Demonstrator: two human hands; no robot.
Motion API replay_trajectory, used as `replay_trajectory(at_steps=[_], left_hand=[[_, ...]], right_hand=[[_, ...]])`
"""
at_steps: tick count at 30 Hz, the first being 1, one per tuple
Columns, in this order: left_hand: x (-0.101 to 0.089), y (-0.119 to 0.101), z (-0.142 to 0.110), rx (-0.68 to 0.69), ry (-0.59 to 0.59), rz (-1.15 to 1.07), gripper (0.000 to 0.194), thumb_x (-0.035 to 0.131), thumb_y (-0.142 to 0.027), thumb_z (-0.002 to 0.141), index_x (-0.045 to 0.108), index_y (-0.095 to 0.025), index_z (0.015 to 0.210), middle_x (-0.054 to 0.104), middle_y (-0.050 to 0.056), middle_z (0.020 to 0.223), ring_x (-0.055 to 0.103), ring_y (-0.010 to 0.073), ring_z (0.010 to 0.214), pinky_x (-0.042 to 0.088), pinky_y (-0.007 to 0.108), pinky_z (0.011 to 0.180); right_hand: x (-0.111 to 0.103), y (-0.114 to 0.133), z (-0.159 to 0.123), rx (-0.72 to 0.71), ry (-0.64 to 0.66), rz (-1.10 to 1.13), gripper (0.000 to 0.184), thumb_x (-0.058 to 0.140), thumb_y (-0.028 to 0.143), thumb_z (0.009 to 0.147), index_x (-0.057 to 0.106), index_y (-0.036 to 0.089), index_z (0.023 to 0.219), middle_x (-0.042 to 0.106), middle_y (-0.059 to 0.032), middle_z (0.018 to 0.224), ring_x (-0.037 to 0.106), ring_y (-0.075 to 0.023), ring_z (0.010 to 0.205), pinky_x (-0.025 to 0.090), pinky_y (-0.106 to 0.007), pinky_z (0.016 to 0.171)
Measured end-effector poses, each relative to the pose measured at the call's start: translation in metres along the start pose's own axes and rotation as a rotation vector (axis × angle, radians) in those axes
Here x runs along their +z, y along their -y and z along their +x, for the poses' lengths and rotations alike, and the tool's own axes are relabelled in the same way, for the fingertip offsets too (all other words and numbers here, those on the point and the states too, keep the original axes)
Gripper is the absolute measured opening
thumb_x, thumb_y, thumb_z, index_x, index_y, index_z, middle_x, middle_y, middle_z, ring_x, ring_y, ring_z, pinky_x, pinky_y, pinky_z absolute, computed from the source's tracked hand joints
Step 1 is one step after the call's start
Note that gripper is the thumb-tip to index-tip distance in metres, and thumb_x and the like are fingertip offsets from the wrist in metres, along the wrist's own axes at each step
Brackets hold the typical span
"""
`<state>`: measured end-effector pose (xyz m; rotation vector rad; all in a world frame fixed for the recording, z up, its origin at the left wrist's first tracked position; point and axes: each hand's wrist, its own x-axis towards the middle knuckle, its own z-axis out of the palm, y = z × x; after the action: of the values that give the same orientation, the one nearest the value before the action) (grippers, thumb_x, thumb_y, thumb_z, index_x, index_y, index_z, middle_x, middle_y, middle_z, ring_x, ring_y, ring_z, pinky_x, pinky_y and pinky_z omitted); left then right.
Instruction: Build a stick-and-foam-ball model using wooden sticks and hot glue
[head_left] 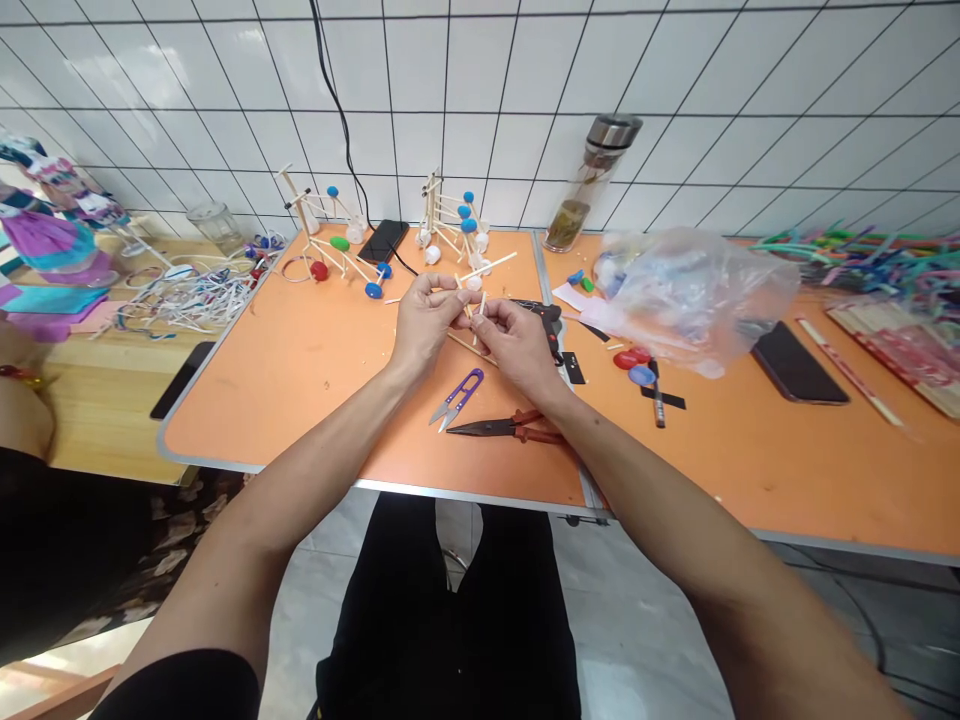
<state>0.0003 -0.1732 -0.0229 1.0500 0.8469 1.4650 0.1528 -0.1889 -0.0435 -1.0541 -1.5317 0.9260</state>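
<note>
Wooden sticks (495, 264) sit just beyond the purple snips (472, 384), my left hand (424, 325) and right hand (521, 345) both pinching them by fingertips; can't tell which finger bears which stick. Risk: small grip area, so a joint could twist or slip; overpressing may snap one. Pliers (491, 428) lie on the desk (330, 400) just my side of the snips, under my right forearm: dropping it could knock them. Stick-and-bead model (467, 226) well beyond the snips could topple if I overreach.

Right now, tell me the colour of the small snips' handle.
The snips' handle is purple, best seen in the head view.
</note>
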Motion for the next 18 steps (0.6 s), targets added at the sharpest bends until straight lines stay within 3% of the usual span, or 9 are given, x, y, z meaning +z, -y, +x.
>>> replay_trajectory(at_steps=[5,11,18], left_hand=[[-0.0033,0.0032,0.001,-0.033,0.04,0.03,0.028,0.097,-0.028,0.079,0.071,-0.019,0.085,0.08,-0.001,0.08,0.062,0.006,0.058,0.053,0.019,0.063],[-0.0048,0.0043,0.0034,-0.068,0.05,0.067,0.033,0.105,-0.037,0.069,0.08,-0.018,0.08,0.076,-0.001,0.075,0.063,0.007,0.062,0.056,0.021,0.066],[-0.0087,-0.0001,0.0063,0.006,0.022,0.114,0.037,0.104,-0.041,0.071,0.077,-0.018,0.077,0.073,-0.002,0.072,0.064,0.0072,0.059,0.054,0.02,0.061]], right_hand=[[-0.0014,-0.0003,0.0004,-0.042,-0.021,-0.072,0.03,0.072,0.048,0.098,0.064,0.022,0.084,0.062,0.0035,0.069,0.05,-0.012,0.059,0.036,-0.028,0.056],[-0.0028,-0.0009,0.002,-0.053,-0.031,-0.091,0.027,0.071,0.042,0.098,0.063,0.022,0.082,0.062,0.0041,0.069,0.051,-0.0116,0.059,0.038,-0.028,0.057],[-0.0086,-0.0028,0.0047,0.005,-0.031,0.116,0.048,0.085,0.066,0.091,0.063,0.024,0.085,0.069,0.003,0.067,0.064,-0.0128,0.06,0.054,-0.025,0.061]])
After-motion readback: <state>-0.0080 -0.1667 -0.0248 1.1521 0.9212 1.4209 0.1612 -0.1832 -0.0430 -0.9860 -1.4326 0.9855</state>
